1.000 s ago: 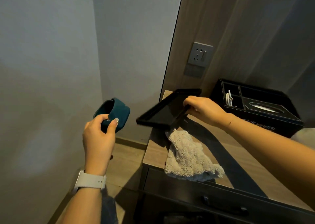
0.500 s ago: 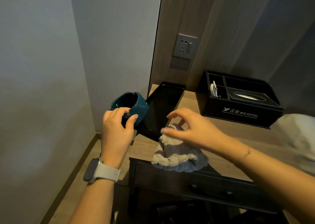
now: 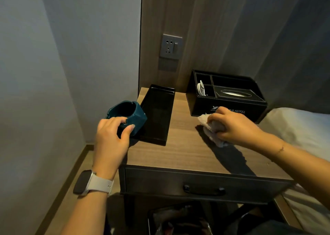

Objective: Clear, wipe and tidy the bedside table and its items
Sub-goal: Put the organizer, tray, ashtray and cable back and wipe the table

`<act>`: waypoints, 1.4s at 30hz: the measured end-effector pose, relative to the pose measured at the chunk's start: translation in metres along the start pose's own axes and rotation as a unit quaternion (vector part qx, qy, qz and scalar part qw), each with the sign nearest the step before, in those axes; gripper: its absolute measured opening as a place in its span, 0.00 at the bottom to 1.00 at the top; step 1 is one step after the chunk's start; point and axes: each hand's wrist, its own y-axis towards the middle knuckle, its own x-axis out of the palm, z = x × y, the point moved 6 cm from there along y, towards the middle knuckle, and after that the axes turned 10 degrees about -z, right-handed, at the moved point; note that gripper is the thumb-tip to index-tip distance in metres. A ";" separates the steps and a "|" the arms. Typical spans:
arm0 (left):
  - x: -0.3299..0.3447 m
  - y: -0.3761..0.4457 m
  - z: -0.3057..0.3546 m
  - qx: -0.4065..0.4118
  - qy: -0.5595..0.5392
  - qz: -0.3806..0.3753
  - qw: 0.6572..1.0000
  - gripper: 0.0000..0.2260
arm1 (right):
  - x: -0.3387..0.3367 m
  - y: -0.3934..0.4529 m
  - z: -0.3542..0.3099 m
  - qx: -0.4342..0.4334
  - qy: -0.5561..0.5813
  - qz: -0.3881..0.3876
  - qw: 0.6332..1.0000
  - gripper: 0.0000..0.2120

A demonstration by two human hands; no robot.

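Observation:
My left hand (image 3: 111,137) grips a teal ceramic ashtray (image 3: 127,114) just above the near left corner of a flat black tray (image 3: 158,113), which lies on the left side of the wooden bedside table (image 3: 178,152). My right hand (image 3: 232,125) holds a bunched grey cloth (image 3: 210,127) and presses it on the tabletop, right in front of the black hotel organiser box (image 3: 226,99). The box holds a white cable and a tissue slot.
A wall socket (image 3: 171,46) sits on the wood panel behind the table. A drawer with a black handle (image 3: 204,190) faces me. A white bed (image 3: 300,125) adjoins the table on the right. A bin with a dark liner (image 3: 178,220) stands below.
My right hand put the black tray down flat, picked up the cloth from the front edge and carried it to the right, in front of the box. The ashtray came nearer the tray.

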 end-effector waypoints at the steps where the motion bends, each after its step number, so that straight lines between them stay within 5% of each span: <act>1: 0.000 0.000 -0.001 -0.002 -0.003 0.001 1.000 0.09 | 0.004 0.004 0.009 0.022 -0.035 -0.025 0.999 0.22; 3: -0.001 -0.001 -0.002 -0.014 -0.014 0.009 1.000 0.09 | 0.015 0.011 0.015 0.048 -0.096 -0.079 0.991 0.20; 5: -0.004 -0.003 -0.001 -0.021 -0.020 0.015 0.999 0.09 | 0.007 0.018 0.001 0.041 -0.119 -0.041 0.991 0.19; 8: -0.008 -0.004 -0.002 -0.019 -0.012 0.017 1.000 0.09 | -0.008 0.034 -0.045 -0.007 0.063 -0.001 0.998 0.23; 13: -0.017 -0.009 -0.006 -0.023 -0.001 0.014 1.000 0.09 | 0.026 0.083 -0.102 -0.009 0.335 -0.042 0.941 0.32; 25: -0.032 -0.021 -0.012 -0.027 0.021 0.012 0.999 0.09 | 0.065 0.072 -0.121 -0.032 0.286 0.019 0.957 0.27; 31: -0.020 -0.022 0.014 -0.019 0.007 -0.001 1.000 0.09 | 0.051 0.072 -0.120 -0.025 0.387 0.014 0.921 0.27; 33: -0.015 -0.019 0.033 0.005 0.011 -0.015 1.000 0.09 | 0.040 0.056 -0.103 -0.025 0.451 0.032 0.892 0.28; 37: -0.002 0.009 0.078 0.053 0.007 -0.055 0.997 0.08 | 0.017 0.015 -0.040 -0.003 0.379 0.123 0.917 0.21; 42: 0.051 0.070 0.118 0.069 0.062 -0.104 0.990 0.09 | 0.011 -0.010 0.017 -0.007 0.381 0.178 0.907 0.17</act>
